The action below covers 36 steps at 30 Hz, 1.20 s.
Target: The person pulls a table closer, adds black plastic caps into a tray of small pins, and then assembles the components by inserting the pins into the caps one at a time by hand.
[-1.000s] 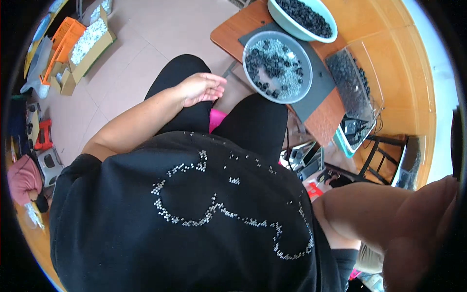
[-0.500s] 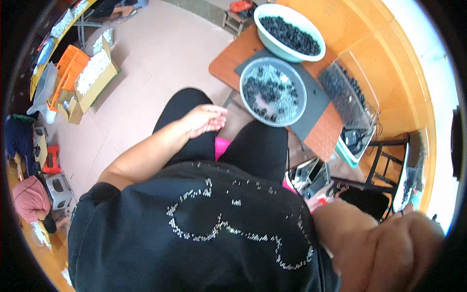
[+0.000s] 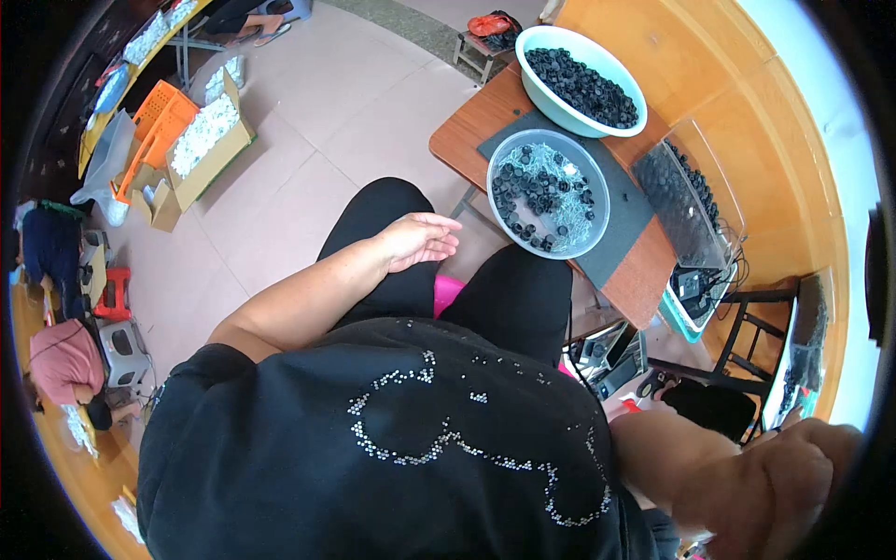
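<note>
My left hand [image 3: 425, 241] hovers over my left thigh with nothing in it, the fingers loosely stretched out. Close to the camera at the lower right is my bent right arm, its hand [image 3: 789, 476] blurred and large; the fingers do not show clearly. In front of me on a small brown table [image 3: 467, 131], a round translucent basin [image 3: 497, 210] contains black cap-like pieces and a tangle of clear thin strands. Behind it, a pale green basin [image 3: 560, 117] is heaped with small black pieces. Neither hand touches the basins.
Right of the basins stands a clear bin [image 3: 677, 210] of black pieces, above a tray [image 3: 700, 322] of dark parts. Black metal frames [image 3: 747, 336] stand at the right. At the left are a cardboard box [image 3: 219, 159] of white pieces, an orange crate [image 3: 163, 121] and another person [image 3: 65, 359].
The view has shifted, so the table, basins and my body sit further right and slightly lower. My left hand keeps its pose over the thigh. My right arm stays raised at the lower right.
</note>
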Tool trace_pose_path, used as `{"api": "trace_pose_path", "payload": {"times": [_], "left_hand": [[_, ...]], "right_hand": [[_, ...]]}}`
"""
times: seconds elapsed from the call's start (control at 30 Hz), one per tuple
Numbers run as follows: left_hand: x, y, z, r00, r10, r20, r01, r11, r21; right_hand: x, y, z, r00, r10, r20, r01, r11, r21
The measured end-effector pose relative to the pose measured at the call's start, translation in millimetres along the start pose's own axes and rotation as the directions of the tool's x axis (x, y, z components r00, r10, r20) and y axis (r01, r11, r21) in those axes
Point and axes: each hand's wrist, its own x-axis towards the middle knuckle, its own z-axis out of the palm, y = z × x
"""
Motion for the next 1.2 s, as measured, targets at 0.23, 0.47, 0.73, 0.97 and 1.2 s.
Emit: {"api": "trace_pose_path", "payload": {"times": [0.23, 0.47, 0.73, 0.97, 1.2], "left_hand": [[0.9, 1.3, -1.1, 1.000, -0.019, 0.016, 0.019, 1.000, -0.010], [8.9, 0.5, 2.8, 0.999, -0.030, 0.040, 0.030, 1.000, -0.005], [2.3, 2.5, 0.3, 0.999, -0.017, 0.047, 0.019, 0.999, -0.026], [3.9, 4.6, 3.8, 0.998, -0.018, 0.052, 0.019, 0.999, -0.028], [3.7, 3.8, 0.3, 0.998, -0.009, 0.061, 0.011, 0.999, -0.031]], "right_hand": [[4.8, 10.1, 5.0, 0.999, 0.014, -0.047, -0.015, 1.000, -0.022], [81.6, 59.3, 42.7, 0.995, 0.021, -0.099, -0.026, 0.999, -0.048], [76.0, 58.2, 29.2, 0.988, 0.056, -0.143, -0.069, 0.994, -0.085], [82.5, 72.1, 29.3, 0.981, 0.061, -0.185, -0.080, 0.992, -0.097], [83.8, 80.3, 22.2, 0.972, 0.073, -0.224, -0.099, 0.989, -0.107]]}}
